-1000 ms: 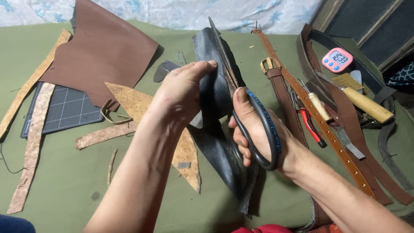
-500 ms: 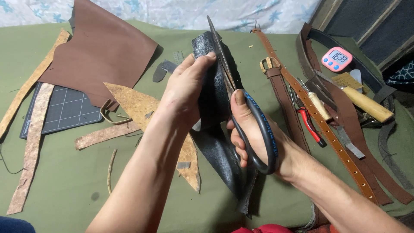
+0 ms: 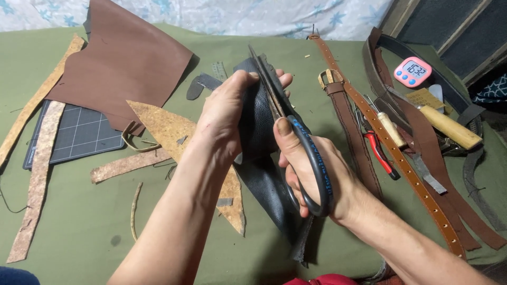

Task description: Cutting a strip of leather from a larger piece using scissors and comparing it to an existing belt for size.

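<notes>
**Here, we cut dark leather with both hands lifted over the worktop**

Here we hold a piece of black leather (image 3: 259,126) up off the green worktop (image 3: 79,221), so that the blades can pass on both sides of it. Our left hand (image 3: 227,113) is curled around the upper part of the piece, thumb on the near face and fingertips (image 3: 282,79) showing past its far edge; that grip keeps the leather taut and stood on edge. Our right hand (image 3: 311,169) is closed through the black loops of the large scissors (image 3: 296,142), thumb on top, and the long blades lie nearly together along the leather, pointing away from us. The lower tail of the piece hangs down towards our lap.

Around us the offcuts lie where they fell: a tan triangular scrap (image 3: 174,132) under our left forearm and long cork-coloured strips (image 3: 39,174) at the left edge. A broad brown hide (image 3: 121,68) partly covers a dark gridded cutting mat (image 3: 79,134), which is left free for flat work. To the right, brown punched belts (image 3: 391,153) lie side by side, with red-handled pliers (image 3: 380,150) and a wooden-handled tool (image 3: 449,126) within reach.

As for signs, a small pink rounded timer (image 3: 412,71) with a pale screen and two blue buttons sits at the far right, facing us. Beside it lies a tan stamped tag (image 3: 425,98).
</notes>
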